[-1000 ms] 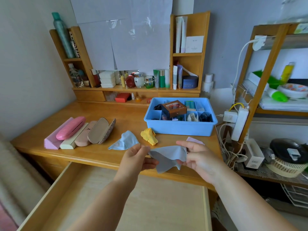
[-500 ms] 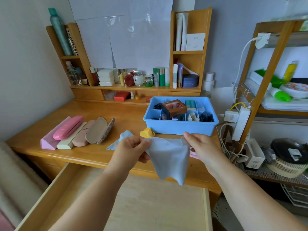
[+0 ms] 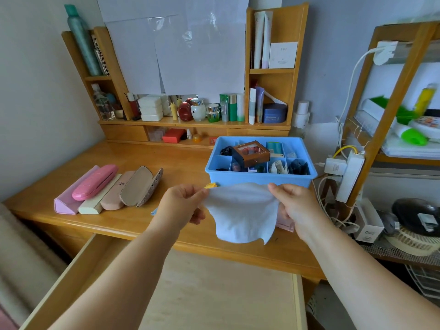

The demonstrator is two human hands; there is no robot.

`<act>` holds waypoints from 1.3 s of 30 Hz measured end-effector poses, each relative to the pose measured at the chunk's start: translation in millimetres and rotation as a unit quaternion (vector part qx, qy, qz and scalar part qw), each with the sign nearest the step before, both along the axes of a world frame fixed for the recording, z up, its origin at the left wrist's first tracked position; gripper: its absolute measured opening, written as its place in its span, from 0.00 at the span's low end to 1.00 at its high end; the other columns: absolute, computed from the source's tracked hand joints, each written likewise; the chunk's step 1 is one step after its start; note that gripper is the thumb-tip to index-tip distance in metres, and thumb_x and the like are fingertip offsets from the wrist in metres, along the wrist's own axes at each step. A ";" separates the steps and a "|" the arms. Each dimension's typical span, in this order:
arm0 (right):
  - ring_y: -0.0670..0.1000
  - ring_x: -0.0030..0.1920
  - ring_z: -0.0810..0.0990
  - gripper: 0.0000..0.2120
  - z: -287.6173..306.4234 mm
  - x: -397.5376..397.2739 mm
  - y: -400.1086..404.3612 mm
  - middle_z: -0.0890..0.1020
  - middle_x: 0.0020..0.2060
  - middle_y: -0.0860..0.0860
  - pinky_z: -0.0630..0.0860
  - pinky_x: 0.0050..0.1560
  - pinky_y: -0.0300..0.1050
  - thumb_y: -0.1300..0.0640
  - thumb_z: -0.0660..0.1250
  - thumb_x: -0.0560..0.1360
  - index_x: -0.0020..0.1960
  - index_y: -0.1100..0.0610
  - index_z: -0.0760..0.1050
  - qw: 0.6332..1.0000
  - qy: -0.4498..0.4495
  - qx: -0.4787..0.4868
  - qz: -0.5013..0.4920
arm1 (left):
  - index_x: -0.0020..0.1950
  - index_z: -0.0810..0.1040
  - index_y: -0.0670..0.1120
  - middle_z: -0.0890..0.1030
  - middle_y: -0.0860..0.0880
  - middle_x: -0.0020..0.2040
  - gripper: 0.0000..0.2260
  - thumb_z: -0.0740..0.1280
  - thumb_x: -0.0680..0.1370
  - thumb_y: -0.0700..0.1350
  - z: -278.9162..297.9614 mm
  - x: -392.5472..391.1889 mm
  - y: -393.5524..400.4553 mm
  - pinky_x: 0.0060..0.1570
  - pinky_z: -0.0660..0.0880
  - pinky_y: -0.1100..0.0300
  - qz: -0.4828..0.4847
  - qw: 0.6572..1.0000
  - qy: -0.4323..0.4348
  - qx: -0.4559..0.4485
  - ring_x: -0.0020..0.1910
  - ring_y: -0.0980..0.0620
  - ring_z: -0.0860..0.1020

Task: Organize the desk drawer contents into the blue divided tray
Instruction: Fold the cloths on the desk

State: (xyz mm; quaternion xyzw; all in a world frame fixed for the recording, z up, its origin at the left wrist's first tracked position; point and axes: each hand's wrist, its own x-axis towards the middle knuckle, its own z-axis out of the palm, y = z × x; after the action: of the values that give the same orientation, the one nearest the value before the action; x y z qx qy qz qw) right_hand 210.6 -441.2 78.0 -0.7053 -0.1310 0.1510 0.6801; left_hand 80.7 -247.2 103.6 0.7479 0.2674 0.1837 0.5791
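A pale blue cloth (image 3: 242, 213) hangs spread out between my hands above the desk's front edge. My left hand (image 3: 183, 206) pinches its upper left corner and my right hand (image 3: 295, 206) pinches its upper right corner. Just behind stands the blue divided tray (image 3: 259, 178), holding a brown box (image 3: 251, 153) and several small items in its compartments. A yellow cloth (image 3: 210, 186) peeks out behind the held one. Part of another blue cloth (image 3: 154, 212) and a pink one (image 3: 284, 225) lie on the desk, mostly hidden by my hands.
Several glasses cases (image 3: 107, 189) lie in a row on the desk's left side. The open drawer (image 3: 209, 289) extends below my arms. A shelf of bottles and jars (image 3: 204, 110) runs along the back. A power strip (image 3: 350, 177) and cables hang at the right.
I have opened the crumpled cloth out by its two top corners, raised it slightly and stretched it wider between my hands, so it now hangs flat.
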 end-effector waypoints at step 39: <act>0.46 0.35 0.72 0.10 -73.0 22.1 29.1 0.77 0.32 0.45 0.58 0.27 0.35 0.49 0.62 0.78 0.40 0.49 0.77 0.823 -0.329 -0.462 0.006 | 0.37 0.77 0.55 0.78 0.56 0.34 0.08 0.67 0.76 0.48 -104.1 56.1 30.9 0.32 0.67 0.65 -0.021 0.960 0.154 0.232 0.35 0.58 0.75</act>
State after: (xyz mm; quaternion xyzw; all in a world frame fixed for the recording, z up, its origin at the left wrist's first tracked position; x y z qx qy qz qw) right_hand 232.8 -412.0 5.0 -0.9439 -0.2666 -0.0431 0.1902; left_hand 136.8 -216.3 -0.4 0.8862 0.2876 0.1115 0.3456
